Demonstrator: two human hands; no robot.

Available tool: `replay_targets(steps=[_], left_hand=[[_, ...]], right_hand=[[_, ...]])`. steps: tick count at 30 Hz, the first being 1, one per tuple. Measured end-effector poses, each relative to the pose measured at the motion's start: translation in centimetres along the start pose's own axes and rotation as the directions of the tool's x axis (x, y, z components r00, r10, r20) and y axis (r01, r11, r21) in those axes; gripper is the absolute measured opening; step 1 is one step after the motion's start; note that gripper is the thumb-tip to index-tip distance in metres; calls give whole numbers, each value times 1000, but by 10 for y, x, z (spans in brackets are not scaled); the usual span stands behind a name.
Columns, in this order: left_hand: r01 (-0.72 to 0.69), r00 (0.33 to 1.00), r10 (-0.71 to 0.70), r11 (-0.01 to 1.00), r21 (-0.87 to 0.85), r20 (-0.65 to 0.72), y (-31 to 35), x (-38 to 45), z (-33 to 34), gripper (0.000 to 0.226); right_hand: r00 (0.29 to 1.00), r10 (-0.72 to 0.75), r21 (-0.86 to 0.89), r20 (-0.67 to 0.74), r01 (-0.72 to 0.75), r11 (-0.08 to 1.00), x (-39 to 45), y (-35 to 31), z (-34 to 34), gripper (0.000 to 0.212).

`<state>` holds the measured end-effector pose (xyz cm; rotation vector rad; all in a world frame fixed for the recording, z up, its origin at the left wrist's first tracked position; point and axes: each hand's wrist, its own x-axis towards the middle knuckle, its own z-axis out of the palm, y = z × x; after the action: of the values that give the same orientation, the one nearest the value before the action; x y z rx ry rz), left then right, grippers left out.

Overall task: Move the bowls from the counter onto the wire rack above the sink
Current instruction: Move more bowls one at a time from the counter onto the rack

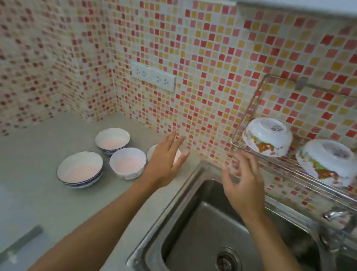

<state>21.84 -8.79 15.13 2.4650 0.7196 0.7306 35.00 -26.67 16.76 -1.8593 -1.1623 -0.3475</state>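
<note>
Two bowls racked, four left on the counter, both hands empty.

Two patterned bowls (267, 137) (328, 162) sit upside down on the wire rack (303, 173) above the sink (205, 240). Upright on the counter (30, 196) are three clear bowls (112, 140) (127, 162) (80, 169) and a fourth (152, 150) mostly hidden behind the left hand (165, 158). That hand hovers over it with fingers straight and spread, holding nothing. The right hand (243, 184) hangs near the rack's front corner, fingers loosely curled, also empty. The bowls look rigid, glazed, breakable and probably slick, so a pinch across the rim, thumb inside and fingers under the outer wall, seems the safest hold.
</note>
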Motion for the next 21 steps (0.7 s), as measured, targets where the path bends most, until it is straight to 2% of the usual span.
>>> replay_targets(steps=[2, 4, 6, 8, 11, 17, 19, 21], left_hand=[[114, 993, -115, 993, 38, 7, -49, -1, -9, 55], [272, 962, -274, 958, 87, 13, -96, 0, -13, 50], [423, 901, -433, 895, 140, 42, -140, -2, -16, 49], [505, 850, -519, 850, 148, 84, -177, -2, -18, 49], [537, 824, -551, 833, 130, 131, -218, 6, -18, 50], [542, 795, -567, 824, 165, 215, -261, 21, -6, 52], [552, 787, -568, 822, 137, 241, -265, 22, -2, 54], [547, 794, -558, 829, 116, 242, -266, 20, 1, 55]], right_hand=[[987, 49, 43, 156, -56, 997, 2, -20, 43, 28], [940, 122, 41, 320, -143, 989, 4, -30, 91, 26], [858, 270, 76, 437, -334, 939, 4, -35, 141, 25], [742, 432, 124, 512, -562, 818, 2, -37, 186, 23], [521, 609, 114, 598, -807, 579, -2, -41, 240, 23], [198, 689, -21, 697, -955, 296, -3, -40, 318, 50], [148, 673, 5, 725, -978, 209, -1, -43, 334, 50], [159, 667, 59, 728, -984, 170, 0, -47, 345, 49]])
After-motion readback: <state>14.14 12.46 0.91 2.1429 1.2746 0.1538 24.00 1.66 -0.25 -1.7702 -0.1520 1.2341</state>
